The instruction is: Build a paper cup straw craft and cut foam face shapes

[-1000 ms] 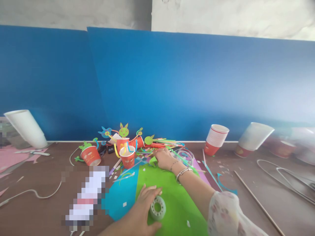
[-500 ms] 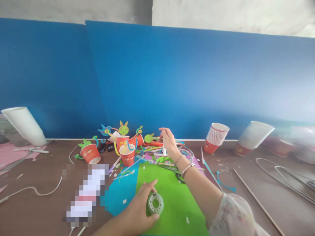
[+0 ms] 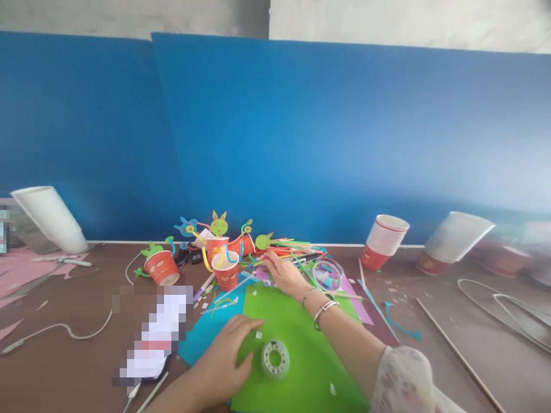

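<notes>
One squat, ring-shaped roll of clear tape with a pale, perforated core [image 3: 276, 373], lying flat on a bright green paper sheet [image 3: 309, 358], between left hand [image 3: 230, 347] and right forearm [image 3: 353, 337]. Probably light, stiff at the core, smooth round the outside, tacky at any loose end; unlikely to break, but apt to slide on paper. Best taken across the outer rim, thumb opposite fingers, or hooked through the central hole. Left hand released: fingers loosely curved beside the roll, apart from it, nothing visible between them. Right hand [image 3: 287, 276] stretched beyond the sheet's far edge, fingertips at a tangled heap of thin, multicoloured, straw-like sticks [image 3: 297, 250], with a small red object [image 3: 267, 257] showing there; cannot tell whether pinched or merely touched. Sticks likely light, bendy and slippery; best lifted singly by a free end, crossing neighbours being in the way. Just left of the heap, a small red paper cup [image 3: 226, 280], easily knocked. Well to the right, a leaning stack of red-and-white paper cups [image 3: 383, 241].
</notes>
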Demonstrator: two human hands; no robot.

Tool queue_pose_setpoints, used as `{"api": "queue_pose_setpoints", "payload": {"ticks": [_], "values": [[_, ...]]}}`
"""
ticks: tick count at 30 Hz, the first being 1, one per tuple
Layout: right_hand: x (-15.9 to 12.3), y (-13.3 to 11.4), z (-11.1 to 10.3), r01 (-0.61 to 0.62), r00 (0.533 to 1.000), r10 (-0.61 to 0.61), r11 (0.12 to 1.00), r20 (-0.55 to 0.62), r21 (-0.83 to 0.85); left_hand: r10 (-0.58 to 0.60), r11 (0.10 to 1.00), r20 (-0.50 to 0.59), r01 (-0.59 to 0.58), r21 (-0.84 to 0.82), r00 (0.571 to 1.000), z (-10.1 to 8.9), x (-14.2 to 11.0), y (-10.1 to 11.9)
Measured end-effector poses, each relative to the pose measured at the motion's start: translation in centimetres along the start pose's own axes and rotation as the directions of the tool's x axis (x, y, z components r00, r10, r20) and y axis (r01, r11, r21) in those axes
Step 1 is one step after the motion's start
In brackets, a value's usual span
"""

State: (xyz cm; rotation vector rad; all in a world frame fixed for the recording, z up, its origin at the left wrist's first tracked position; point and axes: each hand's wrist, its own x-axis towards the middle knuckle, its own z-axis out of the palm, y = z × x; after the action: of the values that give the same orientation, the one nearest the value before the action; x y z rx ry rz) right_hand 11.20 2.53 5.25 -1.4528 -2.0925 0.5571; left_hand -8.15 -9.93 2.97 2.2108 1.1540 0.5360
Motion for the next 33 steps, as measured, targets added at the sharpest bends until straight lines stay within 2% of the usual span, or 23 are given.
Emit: {"api": "queue_pose_setpoints", "payload": {"ticks": [3,6,8,10,12,14,17,19,21,23,28,30,33], "values": [[-0.1,0.1,0.5,-0.030,0.998,0.033,0.997,0.044,-0.072,0.075,0.985,-0.028,-0.070,0.158,0.997,0.1,0.0,-0.5],[-0.2,0.0,0.4,-0.063,0.997,0.068,0.990,0.032,-0.123,0.047,0.963,-0.095,-0.020,0.267,0.994,0.0,0.1,-0.8],[-0.5,-0.1,-0.1,-0.073,0.997,0.073,0.986,-0.001,-0.148,0.022,0.958,-0.158,0.025,0.286,0.987,-0.1,0.2,-0.9],[-1.0,-0.4,-0.9,-0.054,0.996,0.044,0.990,-0.081,-0.127,0.032,0.968,-0.158,0.009,0.250,0.987,0.0,0.1,-0.7],[-1.9,-0.7,-1.6,0.012,0.978,-0.013,1.000,-0.208,-0.008,0.063,0.985,-0.060,-0.052,0.165,0.996,0.2,0.0,-0.3],[-3.1,-1.1,-1.8,0.096,0.953,-0.028,0.972,-0.301,0.213,0.071,0.994,0.063,-0.076,0.074,0.996,0.8,-0.1,0.2],[-5.4,-1.2,-1.0,0.109,0.935,0.112,0.813,-0.338,0.572,0.033,0.999,0.136,-0.036,0.019,0.990,1.7,0.1,0.8],[-6.9,-1.0,0.1,0.065,0.922,0.213,0.735,-0.322,0.674,0.042,0.999,0.120,-0.045,0.019,0.992,1.8,0.3,1.2],[-8.1,-0.4,1.1,0.045,0.914,0.253,0.713,-0.316,0.700,0.066,0.997,0.106,-0.070,0.029,0.992,1.3,0.3,1.4],[-8.8,0.4,1.8,0.052,0.901,0.262,0.726,-0.346,0.686,0.057,0.996,0.126,-0.065,0.058,0.990,0.1,0.0,1.5],[-8.8,2.1,2.5,-0.063,0.884,0.361,0.721,-0.297,0.690,-0.068,0.982,0.173,0.035,0.187,0.983,-3.9,-1.4,1.0],[-8.5,2.3,2.7,-0.090,0.884,0.379,0.714,-0.275,0.694,-0.134,0.969,0.134,0.102,0.226,0.982,-5.0,-1.7,0.9],[-8.5,2.2,2.8,-0.102,0.891,0.379,0.705,-0.251,0.701,-0.131,0.983,0.115,0.115,0.140,0.985,-5.4,-1.6,1.3]]}}
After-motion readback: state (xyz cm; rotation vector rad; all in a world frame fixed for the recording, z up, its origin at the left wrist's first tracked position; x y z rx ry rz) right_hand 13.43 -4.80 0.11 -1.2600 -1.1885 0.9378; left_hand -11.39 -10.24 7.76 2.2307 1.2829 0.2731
